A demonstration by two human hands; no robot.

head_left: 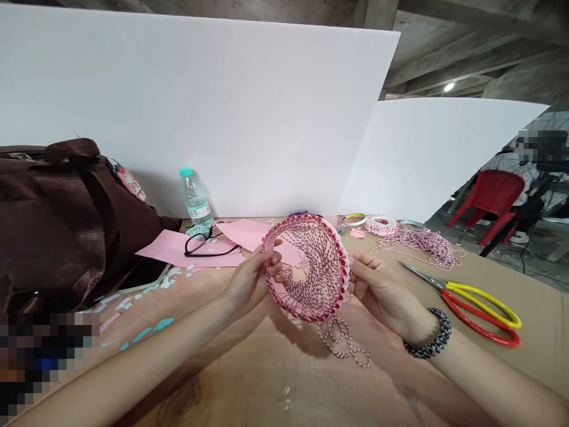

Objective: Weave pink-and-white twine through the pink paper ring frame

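Note:
A round hoop [345, 261] wrapped in red, pink and white, with red-and-white cord woven across it, is held up above the table, tilted toward me. The fingers of my left hand [253, 276] are closed on its left rim. On the right rim, my right hand [377, 284] pinches the edge between thumb and fingers. A loose tail of cord [340, 341] hangs below the hoop in loops. The weave is dense at the right and bottom, with a gap toward the lower left.
Scissors [471, 308] with yellow and red handles lie right on cardboard, near a cord bundle [427, 243] and a smaller wrapped ring [381, 225]. Behind left are glasses [200, 246], pink paper [164, 248], a bottle [195, 198] and a brown bag [57, 219]. A white panel [200, 107] stands behind.

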